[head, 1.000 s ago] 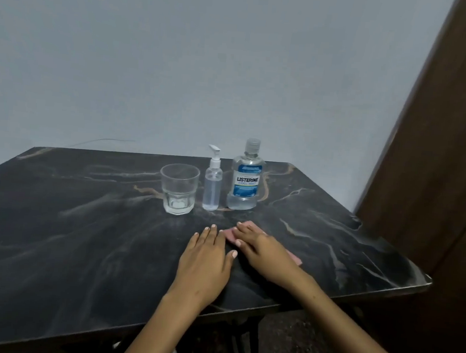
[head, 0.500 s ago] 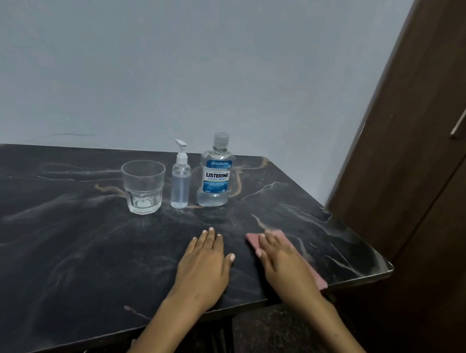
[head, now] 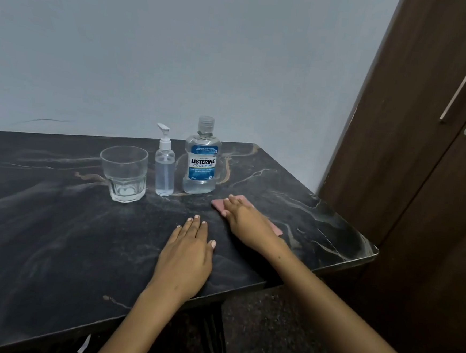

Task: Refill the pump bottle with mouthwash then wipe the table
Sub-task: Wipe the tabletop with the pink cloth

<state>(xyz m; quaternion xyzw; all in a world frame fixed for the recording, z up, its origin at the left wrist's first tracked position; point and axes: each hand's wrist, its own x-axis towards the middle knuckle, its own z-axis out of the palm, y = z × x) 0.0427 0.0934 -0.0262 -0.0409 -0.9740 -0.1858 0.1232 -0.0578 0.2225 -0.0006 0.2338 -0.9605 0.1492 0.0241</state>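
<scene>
A small clear pump bottle (head: 165,168) with a white pump stands upright at the back of the dark marble table (head: 42,217). Just right of it stands the capped Listerine mouthwash bottle (head: 201,162). My right hand (head: 246,223) lies flat, palm down, pressing a pink cloth (head: 218,204) onto the table in front of the mouthwash bottle; the hand covers most of the cloth. My left hand (head: 186,256) rests flat on the table, fingers apart, holding nothing, left of the right hand.
A clear drinking glass (head: 123,173) stands left of the pump bottle. The table's right edge and corner (head: 371,251) lie close to a dark wooden door (head: 422,163) with a metal handle. A grey wall runs behind the table.
My right hand has slid the pink cloth away from the front-right edge toward the mouthwash bottle. The left hand has stayed flat. My view has shifted.
</scene>
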